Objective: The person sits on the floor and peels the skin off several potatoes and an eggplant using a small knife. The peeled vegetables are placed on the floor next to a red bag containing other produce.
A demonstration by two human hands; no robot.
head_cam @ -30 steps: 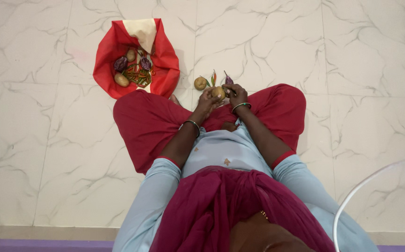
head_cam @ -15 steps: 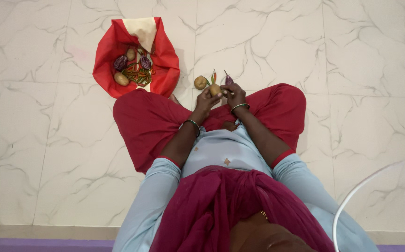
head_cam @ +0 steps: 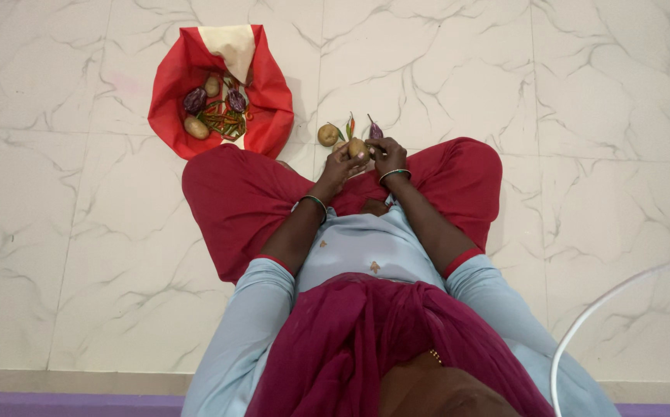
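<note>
I sit cross-legged on the floor. My left hand (head_cam: pixel 336 165) grips a brown potato (head_cam: pixel 357 147) just in front of my knees. My right hand (head_cam: pixel 389 155) is against the same potato from the right, its fingers curled at it. On the floor just beyond lie a second potato (head_cam: pixel 327 134), a few thin green and red chillies (head_cam: pixel 350 125) and a small purple aubergine (head_cam: pixel 375 130).
A red cloth bag (head_cam: pixel 273 100) lies open at the far left, with potatoes, purple aubergines and chillies inside. White marble floor tiles (head_cam: pixel 567 93) surround me. A white curved tube (head_cam: pixel 598 305) crosses the lower right corner.
Both hands with the potato have edged slightly forward toward the vegetables on the floor. The view has drifted a little.
</note>
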